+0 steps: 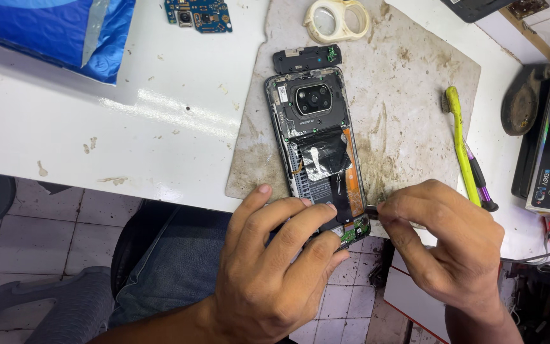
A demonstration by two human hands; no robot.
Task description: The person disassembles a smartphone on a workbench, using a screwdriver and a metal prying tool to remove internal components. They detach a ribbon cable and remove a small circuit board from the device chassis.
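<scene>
We see a white desk (97,121) filling most of the view, its near edge running across the middle above a tiled floor. On the right half of the desk lies a stained grey work mat (408,95), its near left corner reaching the desk's near edge. At the desk's far left corner sits a blue padded envelope (52,32). An opened phone (316,140) with its back cover off lies lengthwise on the mat's left part, camera block toward the far edge and its lower end overhanging the near edge of the desk. Our left hand (275,261) is wrapped over that lower end, fingers curled across it and clasping the phone in place. Our right hand (444,245) is just beside the phone's right lower corner, fingers pinched together on what seems to be a slim metal tool (372,207), though little of it shows. A yellow-green brush (459,143) lies along the mat's right edge, touching a purple-handled screwdriver (482,185). A roll of tape (337,19) rests at the mat's far edge, a small black cover piece (307,59) just beyond the phone's top, and a blue circuit board (200,14) near the desk's far edge.
</scene>
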